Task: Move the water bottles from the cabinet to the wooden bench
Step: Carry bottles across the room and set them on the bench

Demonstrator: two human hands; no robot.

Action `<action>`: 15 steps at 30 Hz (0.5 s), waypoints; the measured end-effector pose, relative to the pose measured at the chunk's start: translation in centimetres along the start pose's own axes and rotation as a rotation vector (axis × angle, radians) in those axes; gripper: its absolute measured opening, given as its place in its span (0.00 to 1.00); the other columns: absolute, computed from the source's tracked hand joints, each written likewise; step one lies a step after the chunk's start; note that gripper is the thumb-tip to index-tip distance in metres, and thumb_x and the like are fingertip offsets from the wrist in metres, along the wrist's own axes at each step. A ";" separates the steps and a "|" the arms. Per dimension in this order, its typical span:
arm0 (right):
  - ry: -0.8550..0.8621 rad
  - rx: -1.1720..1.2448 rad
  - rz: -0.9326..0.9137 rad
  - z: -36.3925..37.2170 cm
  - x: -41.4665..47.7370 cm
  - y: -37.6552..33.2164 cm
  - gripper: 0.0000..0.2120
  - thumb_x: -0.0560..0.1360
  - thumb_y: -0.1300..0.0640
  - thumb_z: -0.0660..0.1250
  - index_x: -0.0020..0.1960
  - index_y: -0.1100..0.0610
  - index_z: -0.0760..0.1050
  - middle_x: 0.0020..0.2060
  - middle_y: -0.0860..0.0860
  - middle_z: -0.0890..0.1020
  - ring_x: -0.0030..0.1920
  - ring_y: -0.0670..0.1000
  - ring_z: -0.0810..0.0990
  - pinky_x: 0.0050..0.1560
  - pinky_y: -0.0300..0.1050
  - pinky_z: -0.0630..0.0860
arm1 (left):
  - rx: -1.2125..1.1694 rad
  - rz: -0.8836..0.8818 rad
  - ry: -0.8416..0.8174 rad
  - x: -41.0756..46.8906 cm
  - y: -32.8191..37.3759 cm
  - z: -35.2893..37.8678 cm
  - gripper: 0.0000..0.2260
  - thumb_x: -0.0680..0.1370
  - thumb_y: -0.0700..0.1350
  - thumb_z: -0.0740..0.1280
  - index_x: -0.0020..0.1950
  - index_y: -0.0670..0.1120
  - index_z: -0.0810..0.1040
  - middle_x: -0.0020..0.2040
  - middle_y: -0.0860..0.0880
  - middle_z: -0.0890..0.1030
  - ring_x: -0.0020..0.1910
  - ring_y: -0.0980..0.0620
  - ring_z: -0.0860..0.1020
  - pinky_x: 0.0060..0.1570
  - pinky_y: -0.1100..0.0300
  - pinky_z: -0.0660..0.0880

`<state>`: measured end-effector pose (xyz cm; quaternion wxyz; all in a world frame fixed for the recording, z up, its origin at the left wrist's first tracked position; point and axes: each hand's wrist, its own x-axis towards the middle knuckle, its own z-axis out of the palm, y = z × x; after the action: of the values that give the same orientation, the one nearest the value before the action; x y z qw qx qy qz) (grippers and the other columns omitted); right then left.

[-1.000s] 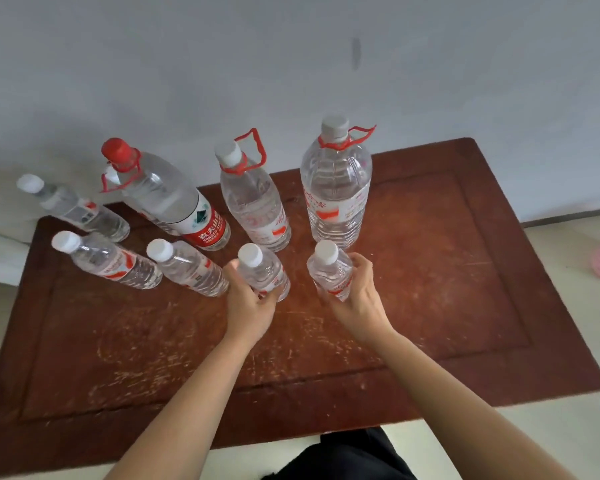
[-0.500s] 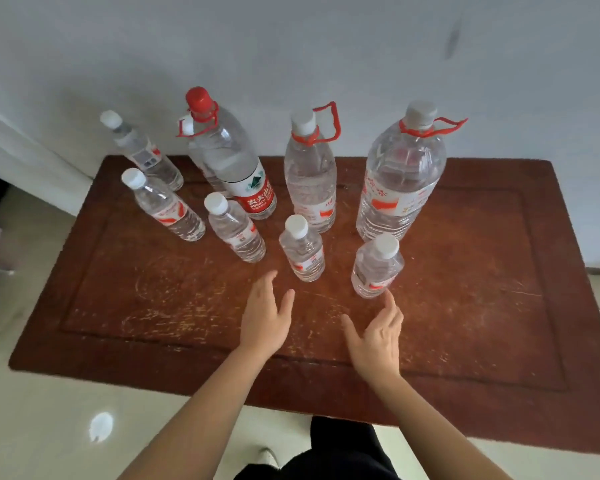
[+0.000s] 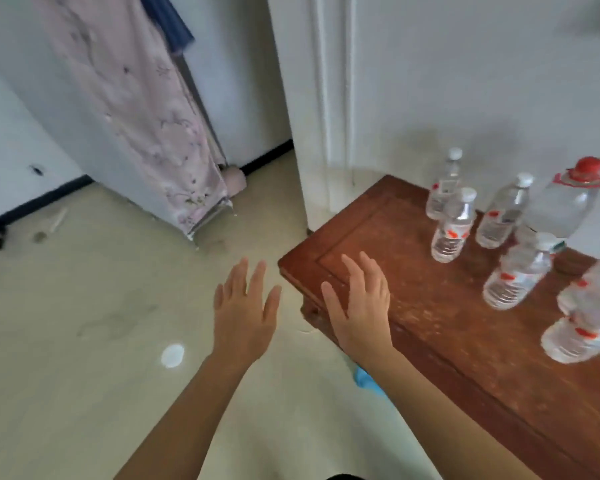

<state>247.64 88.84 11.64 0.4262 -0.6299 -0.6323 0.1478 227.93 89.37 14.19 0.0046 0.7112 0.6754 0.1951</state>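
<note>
Several clear water bottles stand on the worn wooden bench [image 3: 440, 344] at the right. A small white-capped bottle [image 3: 452, 225] is nearest the bench's left end, another small one [image 3: 516, 271] stands further right, and a large red-capped bottle [image 3: 565, 202] rises behind. More bottles run off the right edge. My left hand [image 3: 245, 310] hovers empty over the floor, fingers spread. My right hand [image 3: 359, 303] is empty above the bench's left corner, fingers apart. Neither hand touches a bottle.
A white wall pillar [image 3: 326, 98] stands behind the bench's left end. A pale floral fabric wardrobe [image 3: 146, 109] stands at the back left on the beige floor [image 3: 84, 323]. Something blue [image 3: 364, 377] lies on the floor under my right forearm.
Both hands let go of the two small bottles and drew back. The view has swung left, so the bench now sits at the right and the floor and wardrobe show.
</note>
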 end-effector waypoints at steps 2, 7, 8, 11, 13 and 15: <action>-0.019 0.000 -0.174 4.2 1.1 -6.5 0.27 0.82 0.41 0.59 0.75 0.55 0.68 0.76 0.59 0.65 0.78 0.62 0.60 0.77 0.61 0.57 | 0.058 -0.072 0.124 -0.7 -6.5 -5.5 0.27 0.83 0.60 0.51 0.76 0.46 0.68 0.76 0.38 0.67 0.74 0.36 0.66 0.69 0.36 0.67; -0.190 0.101 -0.499 17.3 -0.7 -24.8 0.29 0.82 0.39 0.57 0.78 0.53 0.64 0.78 0.58 0.62 0.79 0.61 0.58 0.77 0.61 0.56 | 0.225 -0.347 0.413 -6.9 -24.2 -19.2 0.27 0.84 0.59 0.53 0.79 0.46 0.65 0.79 0.37 0.62 0.78 0.36 0.61 0.72 0.34 0.62; -0.223 0.133 -0.559 19.7 -1.7 -28.1 0.29 0.82 0.39 0.57 0.78 0.52 0.63 0.78 0.57 0.61 0.79 0.60 0.57 0.78 0.60 0.55 | 0.245 -0.420 0.441 -9.0 -27.2 -21.2 0.27 0.84 0.59 0.52 0.79 0.46 0.64 0.79 0.37 0.62 0.78 0.37 0.60 0.73 0.35 0.61; -0.324 0.218 -0.691 25.7 -5.3 -36.3 0.28 0.82 0.38 0.57 0.78 0.50 0.62 0.79 0.55 0.60 0.80 0.58 0.57 0.78 0.58 0.53 | 0.293 -0.601 0.510 -15.1 -34.2 -25.5 0.28 0.84 0.60 0.51 0.79 0.46 0.63 0.79 0.37 0.60 0.79 0.37 0.58 0.74 0.35 0.60; -0.402 0.276 -0.750 29.4 -7.9 -40.7 0.28 0.82 0.38 0.57 0.79 0.49 0.62 0.79 0.54 0.60 0.80 0.57 0.56 0.79 0.59 0.53 | 0.312 -0.706 0.527 -19.0 -38.1 -27.0 0.28 0.84 0.60 0.51 0.80 0.46 0.62 0.79 0.37 0.60 0.79 0.37 0.58 0.74 0.35 0.60; -0.476 0.311 -0.802 32.6 -10.1 -43.9 0.29 0.82 0.39 0.57 0.79 0.49 0.62 0.80 0.53 0.59 0.81 0.56 0.54 0.79 0.61 0.53 | 0.317 -0.813 0.537 -22.0 -41.0 -27.9 0.28 0.84 0.61 0.50 0.80 0.47 0.60 0.80 0.38 0.59 0.80 0.38 0.56 0.75 0.36 0.58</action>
<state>192.96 83.81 20.48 0.3822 -0.2145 -0.8753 0.2043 180.41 64.58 22.91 -0.2013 0.3077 0.8961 0.2487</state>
